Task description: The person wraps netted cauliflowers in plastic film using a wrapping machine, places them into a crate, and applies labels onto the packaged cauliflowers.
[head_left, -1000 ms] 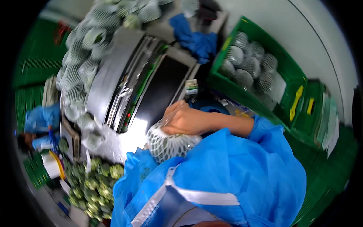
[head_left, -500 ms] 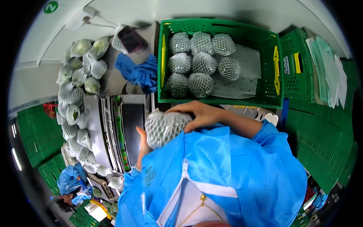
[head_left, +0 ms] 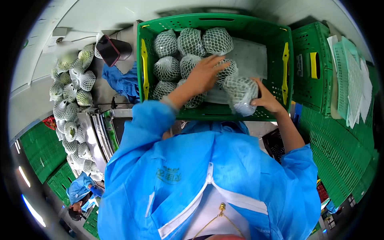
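Observation:
A round fruit (head_left: pixel 242 93) in white foam netting and clear film is in my right hand (head_left: pixel 267 98), my fingers closed on its right side. It is slightly blurred, at the front of the green crate (head_left: pixel 216 18), beside another netted fruit (head_left: pixel 227 73). My left hand (head_left: pixel 205 76) reaches over the crate with fingers stretched out, their tips at that second fruit. Several more netted fruits (head_left: pixel 191 41) stand in rows in the crate's left and middle part. My left hand and wrist partly cover the ones below them.
A grey sheet (head_left: pixel 250 56) lines the crate's right side. More netted fruits (head_left: pixel 70 112) are heaped at the left, near a phone (head_left: pixel 108 51) and blue cloth (head_left: pixel 122 82). Another green crate (head_left: pixel 314 68) stands at the right. A co-worker in blue (head_left: pixel 80 190) is at the lower left.
The netted fruit has gone from in front of my chest up and right to the crate, now in my right hand only. My left hand has left it and moved over the crate.

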Tool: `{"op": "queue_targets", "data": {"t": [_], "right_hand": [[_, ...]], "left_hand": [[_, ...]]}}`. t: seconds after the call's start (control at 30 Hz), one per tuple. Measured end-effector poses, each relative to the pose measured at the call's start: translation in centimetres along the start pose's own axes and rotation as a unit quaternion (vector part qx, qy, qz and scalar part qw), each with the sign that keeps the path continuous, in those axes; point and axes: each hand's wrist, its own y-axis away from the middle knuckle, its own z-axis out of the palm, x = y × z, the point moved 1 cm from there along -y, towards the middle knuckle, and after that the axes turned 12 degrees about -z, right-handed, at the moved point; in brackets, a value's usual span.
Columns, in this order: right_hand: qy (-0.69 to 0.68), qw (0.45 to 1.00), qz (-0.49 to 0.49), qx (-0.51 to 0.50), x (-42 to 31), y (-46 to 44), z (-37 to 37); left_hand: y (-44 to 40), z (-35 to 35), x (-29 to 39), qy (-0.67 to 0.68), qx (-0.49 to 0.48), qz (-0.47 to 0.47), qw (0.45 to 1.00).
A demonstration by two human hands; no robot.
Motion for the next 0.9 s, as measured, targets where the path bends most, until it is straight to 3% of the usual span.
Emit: {"op": "queue_targets", "data": {"t": [0.07, 0.17, 0.27, 0.3, 0.43, 0.5, 0.53, 0.57, 0.6, 0.63, 0.7, 0.73, 0.8, 0.83, 0.9], "right_hand": [[0.08, 0.995, 0.031, -0.053, 0.4, -1.2, 1.0], [0.217, 0.969, -0.004, -0.12, 3.0, -2.9, 2.8], [0.338, 0.93, -0.115, -0.087, 5.5, -3.9, 4.5], [0.442, 0.874, -0.174, -0.102, 5.4, -4.2, 5.2], [0.562, 0.803, -0.041, -0.195, 5.5, -6.7, 9.1], [0.578, 0.792, -0.062, -0.187, 7.8, -6.7, 9.4], [0.588, 0.781, -0.088, -0.19, 8.2, -7.6, 9.6], [0.578, 0.792, -0.038, -0.194, 6.4, -7.5, 10.1], [0.517, 0.822, -0.169, -0.17, 7.3, -6.8, 9.0], [0.497, 0.83, -0.204, -0.152, 7.3, -6.6, 8.9], [0.558, 0.795, -0.048, -0.233, 3.5, -6.7, 9.0], [0.638, 0.724, -0.058, -0.256, 0.7, -6.5, 9.6], [0.621, 0.74, -0.188, -0.178, -2.1, -6.4, 12.6], [0.531, 0.787, -0.181, -0.255, -2.5, -7.0, 15.4], [0.334, 0.846, -0.141, -0.392, -3.7, -7.0, 20.4]], "left_hand": [[-2.7, 2.2, -0.3, -0.253, -0.022, 0.144, 0.956], [-4.3, 4.4, -4.3, -0.23, -0.007, 0.178, 0.957], [-4.4, 3.7, -4.8, -0.225, -0.005, 0.177, 0.958], [-4.3, 3.7, -4.7, -0.23, -0.003, 0.177, 0.957], [-3.3, 4.9, -4.9, -0.243, -0.002, 0.194, 0.951], [-2.5, 6.5, -6.0, -0.232, 0.045, 0.203, 0.95], [-2.4, 6.0, -5.5, -0.226, 0.009, 0.187, 0.956], [-1.8, 5.4, -5.0, -0.225, -0.022, 0.156, 0.962], [-1.6, 6.5, -5.2, -0.2, 0.037, 0.166, 0.965], [-0.8, 5.2, -3.5, -0.165, 0.121, 0.128, 0.971], [2.4, 0.6, -0.7, -0.029, 0.139, 0.054, 0.988], [4.2, -2.4, 0.0, 0.032, 0.135, 0.018, 0.99], [10.6, -7.6, -1.2, 0.115, 0.166, -0.064, 0.977], [14.5, -9.1, -1.8, 0.163, 0.177, -0.087, 0.967], [22.2, -11.2, -4.0, 0.139, 0.327, -0.142, 0.924]]}}
